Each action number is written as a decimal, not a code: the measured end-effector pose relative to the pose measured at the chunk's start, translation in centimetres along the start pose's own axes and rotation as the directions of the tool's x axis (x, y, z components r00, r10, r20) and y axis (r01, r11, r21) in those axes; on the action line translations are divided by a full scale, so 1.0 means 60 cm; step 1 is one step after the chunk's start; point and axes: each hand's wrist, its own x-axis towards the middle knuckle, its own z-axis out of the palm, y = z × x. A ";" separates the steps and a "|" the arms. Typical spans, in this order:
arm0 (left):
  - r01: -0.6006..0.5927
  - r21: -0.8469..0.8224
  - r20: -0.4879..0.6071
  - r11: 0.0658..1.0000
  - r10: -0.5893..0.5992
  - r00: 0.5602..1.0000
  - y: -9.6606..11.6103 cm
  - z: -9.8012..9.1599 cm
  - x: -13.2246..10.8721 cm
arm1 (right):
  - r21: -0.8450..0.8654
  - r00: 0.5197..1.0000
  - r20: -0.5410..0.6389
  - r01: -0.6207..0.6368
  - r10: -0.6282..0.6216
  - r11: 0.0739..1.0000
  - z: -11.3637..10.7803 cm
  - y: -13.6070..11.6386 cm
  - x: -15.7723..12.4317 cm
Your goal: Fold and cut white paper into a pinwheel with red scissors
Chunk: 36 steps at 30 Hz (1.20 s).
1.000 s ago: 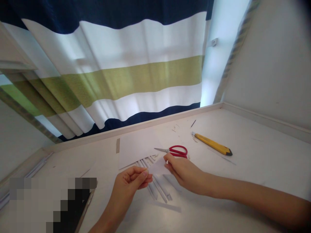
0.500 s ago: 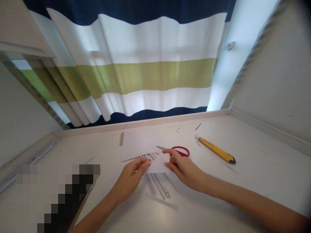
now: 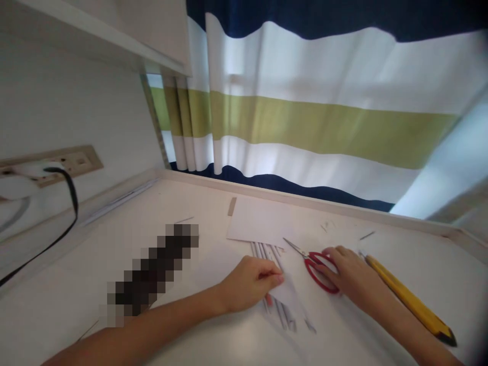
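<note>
Head view. Forearms come in from the lower corners. Left hand (image 3: 253,282) is back-up, wrist nearly straight, thumb and index finger pinched together on a small white paper piece (image 3: 285,293), which lies above narrow paper strips (image 3: 282,312). Right hand (image 3: 348,274) reaches forward, back up, fingers curved at the red-handled scissors (image 3: 310,272); whether they have closed on the loops cannot be told. Blades point away and leftward. Yellow utility knife (image 3: 409,301) lies just beside the right forearm. White tabletop (image 3: 229,340) carries it all; farther back, a flat white sheet (image 3: 259,221) lies by the strips' far ends. Left wall: socket panel (image 3: 82,160), black cable (image 3: 75,203). Beyond the tabletop's raised rim, a navy, white and olive curtain (image 3: 305,122), backlit.
</note>
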 end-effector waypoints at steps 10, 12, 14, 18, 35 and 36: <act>0.097 -0.122 0.018 0.988 -0.095 0.995 -0.026 -0.003 0.012 | 0.130 0.993 0.056 0.099 -0.107 0.987 0.060 0.053 0.013; 0.132 -0.185 0.033 0.974 -0.128 0.991 -0.027 -0.005 0.014 | 0.126 0.996 0.037 0.077 -0.082 0.989 0.067 0.047 0.013; 0.169 -0.259 0.069 0.951 -0.156 0.985 -0.027 -0.006 0.016 | 0.120 0.999 0.039 0.018 -0.023 0.993 0.065 0.041 0.013; 0.235 -0.350 0.100 0.907 -0.213 0.972 -0.024 -0.009 0.017 | 0.339 0.992 0.022 -0.124 0.123 0.933 0.035 0.021 0.011; 0.210 -0.298 0.210 0.931 -0.151 0.966 0.005 0.008 0.004 | 0.922 0.933 0.356 -0.340 -0.056 0.187 -0.048 -0.106 -0.043; 0.207 -0.296 0.202 0.932 -0.150 0.968 0.007 0.008 0.004 | 0.923 0.931 0.357 -0.340 -0.073 0.179 -0.048 -0.107 -0.043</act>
